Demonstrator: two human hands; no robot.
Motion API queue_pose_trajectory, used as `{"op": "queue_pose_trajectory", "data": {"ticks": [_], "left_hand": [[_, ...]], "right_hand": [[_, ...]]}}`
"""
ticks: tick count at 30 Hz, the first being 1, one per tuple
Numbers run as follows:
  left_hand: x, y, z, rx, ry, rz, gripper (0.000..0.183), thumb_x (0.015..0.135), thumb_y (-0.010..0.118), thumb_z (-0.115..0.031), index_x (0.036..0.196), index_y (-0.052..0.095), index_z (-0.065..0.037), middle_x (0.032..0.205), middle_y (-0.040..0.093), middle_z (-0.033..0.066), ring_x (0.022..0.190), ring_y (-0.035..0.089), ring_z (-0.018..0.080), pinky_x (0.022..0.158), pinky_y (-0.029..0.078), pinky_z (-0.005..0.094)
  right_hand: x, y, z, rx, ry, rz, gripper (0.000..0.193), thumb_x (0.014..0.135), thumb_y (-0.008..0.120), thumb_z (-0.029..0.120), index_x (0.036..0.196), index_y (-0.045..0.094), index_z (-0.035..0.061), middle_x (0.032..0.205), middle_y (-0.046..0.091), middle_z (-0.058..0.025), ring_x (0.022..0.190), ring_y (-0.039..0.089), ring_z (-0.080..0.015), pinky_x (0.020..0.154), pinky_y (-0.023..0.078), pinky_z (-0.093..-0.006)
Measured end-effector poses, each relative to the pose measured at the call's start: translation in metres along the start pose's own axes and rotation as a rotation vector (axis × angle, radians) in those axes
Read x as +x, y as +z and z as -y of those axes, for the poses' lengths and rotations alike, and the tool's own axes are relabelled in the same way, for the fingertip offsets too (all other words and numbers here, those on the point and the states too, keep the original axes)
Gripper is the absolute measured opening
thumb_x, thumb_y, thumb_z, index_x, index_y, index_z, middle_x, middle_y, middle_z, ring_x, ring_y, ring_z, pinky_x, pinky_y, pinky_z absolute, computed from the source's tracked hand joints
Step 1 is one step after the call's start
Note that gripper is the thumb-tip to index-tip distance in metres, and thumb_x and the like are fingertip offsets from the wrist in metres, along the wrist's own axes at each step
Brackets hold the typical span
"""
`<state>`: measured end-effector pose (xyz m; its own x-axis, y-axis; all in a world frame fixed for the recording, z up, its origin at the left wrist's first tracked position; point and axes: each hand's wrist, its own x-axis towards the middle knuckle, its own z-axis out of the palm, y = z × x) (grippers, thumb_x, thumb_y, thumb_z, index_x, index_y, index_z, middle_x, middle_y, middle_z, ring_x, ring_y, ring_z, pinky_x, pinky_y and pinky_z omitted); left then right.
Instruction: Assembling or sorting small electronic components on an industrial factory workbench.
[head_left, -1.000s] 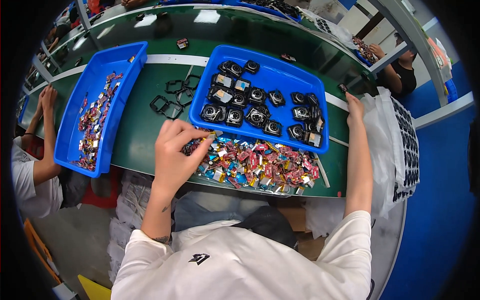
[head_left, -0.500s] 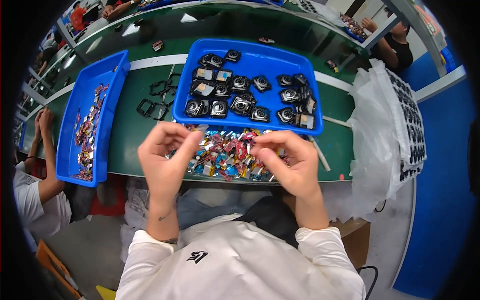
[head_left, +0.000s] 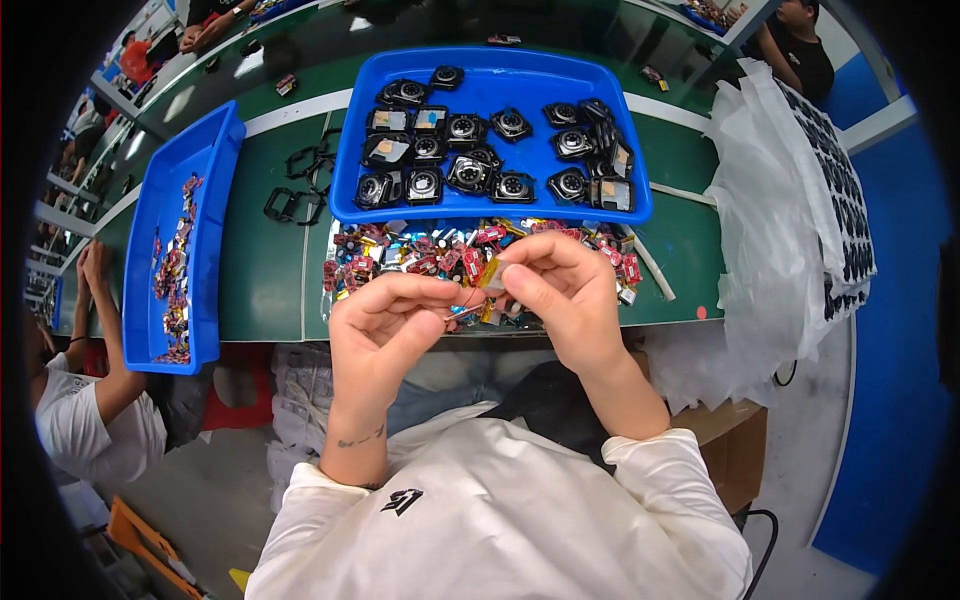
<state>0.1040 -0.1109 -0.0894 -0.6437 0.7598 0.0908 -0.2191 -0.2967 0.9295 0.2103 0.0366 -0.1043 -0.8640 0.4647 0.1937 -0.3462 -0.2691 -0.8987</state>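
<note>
Drawn closer together, left fingers [head_left: 415, 338] pinch a thin strip [head_left: 463, 312], right fingers [head_left: 535, 288] a flat yellow-silver piece [head_left: 492, 273], near shiny parts [head_left: 360, 268].

The scene is viewed from the wearer's head, through the left of two fisheye cameras, pointed downward and forward over the white shirt [head_left: 500, 515]. The hands [head_left: 382, 335] are seen from above at close range, near the middle of the view, and the green desk [head_left: 262, 275] is shown stretching away beyond them. Straight edges are bowed toward the rim, and the corners are darkened to black.
</note>
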Motion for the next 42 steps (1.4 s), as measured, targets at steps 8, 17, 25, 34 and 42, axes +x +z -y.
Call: {"op": "queue_pose_trajectory", "data": {"ticks": [8, 17, 25, 34, 42], "left_hand": [[-0.009, 0.006, 0.007, 0.081, 0.099, -0.108, 0.023, 0.075, 0.066, 0.011, 0.097, 0.059, 0.008, 0.091, 0.066, 0.0133, 0.086, 0.064, 0.0165, 0.073, 0.050, 0.0241], [-0.008, 0.007, 0.018, 0.571, 0.546, -0.130, 0.016, 0.067, 0.072, 0.009, 0.079, 0.065, 0.003, 0.076, 0.066, 0.0084, 0.069, 0.059, 0.0162, 0.062, 0.045, 0.0233], [-0.004, -0.009, -0.007, 0.580, 0.070, 0.031, 0.009, 0.074, 0.070, -0.005, 0.075, 0.063, 0.000, 0.071, 0.059, 0.0025, 0.069, 0.048, 0.0114, 0.062, 0.037, 0.0235], [-0.004, -0.001, -0.012, 1.105, 0.768, 0.196, 0.039, 0.051, 0.081, -0.009, 0.088, 0.070, -0.016, 0.099, 0.060, 0.0060, 0.090, 0.052, 0.0237, 0.077, 0.041, 0.0336], [-0.003, -0.001, -0.008, 1.002, 0.786, 0.099, 0.028, 0.053, 0.078, -0.001, 0.077, 0.068, -0.013, 0.087, 0.063, 0.0044, 0.077, 0.054, 0.0227, 0.066, 0.044, 0.0316]], "right_hand": [[-0.005, 0.007, 0.004, 0.060, -0.003, 0.037, 0.031, 0.080, 0.064, -0.004, 0.107, 0.050, -0.0025, 0.091, 0.059, -0.0097, 0.082, 0.060, -0.0125, 0.067, 0.053, -0.0254], [-0.012, 0.014, 0.006, -0.215, -0.041, 0.062, 0.044, 0.073, 0.068, -0.007, 0.112, 0.049, -0.0013, 0.095, 0.059, -0.0078, 0.085, 0.059, -0.0102, 0.075, 0.049, -0.0223], [-0.014, 0.015, 0.017, -0.626, -0.155, 0.147, 0.024, 0.076, 0.064, -0.002, 0.100, 0.061, 0.0024, 0.082, 0.064, -0.0065, 0.075, 0.063, -0.0138, 0.066, 0.049, -0.0245], [-0.013, 0.004, 0.016, -0.214, 0.169, 0.178, 0.021, 0.080, 0.064, -0.001, 0.100, 0.058, -0.0027, 0.085, 0.063, -0.0055, 0.080, 0.062, -0.0095, 0.068, 0.048, -0.0213], [-0.015, -0.002, 0.023, -0.426, -0.034, 0.020, 0.014, 0.088, 0.057, 0.008, 0.095, 0.061, -0.0031, 0.085, 0.064, -0.0072, 0.079, 0.063, -0.0114, 0.066, 0.049, -0.0227]]}}
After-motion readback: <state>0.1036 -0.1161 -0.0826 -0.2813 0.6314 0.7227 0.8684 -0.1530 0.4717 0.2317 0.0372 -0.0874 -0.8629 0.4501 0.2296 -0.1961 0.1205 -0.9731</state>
